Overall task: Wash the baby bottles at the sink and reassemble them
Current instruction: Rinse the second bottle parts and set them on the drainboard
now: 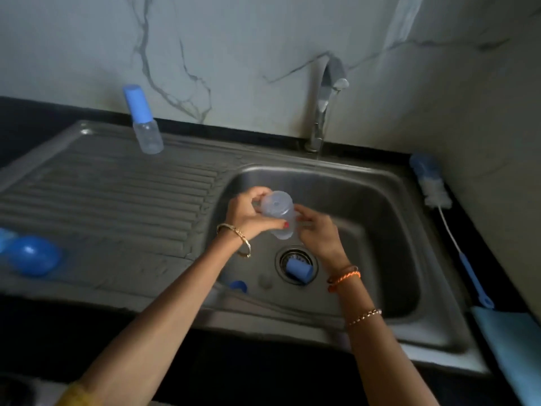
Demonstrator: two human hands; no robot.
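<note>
My left hand [248,218] grips a clear, uncapped baby bottle [276,210] over the steel sink basin [380,230], its base turned up toward me. My right hand [317,230] pinches the bottle's side from the right. A blue cap [298,270] lies on the drain strainer. A blue screw ring [238,286] and a pale teat [265,281] lie on the basin floor near the front. A second, assembled bottle with a blue cap [145,124] stands at the back of the draining board.
The tap [325,95] arches over the basin from the back wall. A blue-handled bottle brush [439,206] lies on the dark counter to the right, above a blue cloth [512,347]. Blue rounded items [32,254] sit at the draining board's left edge.
</note>
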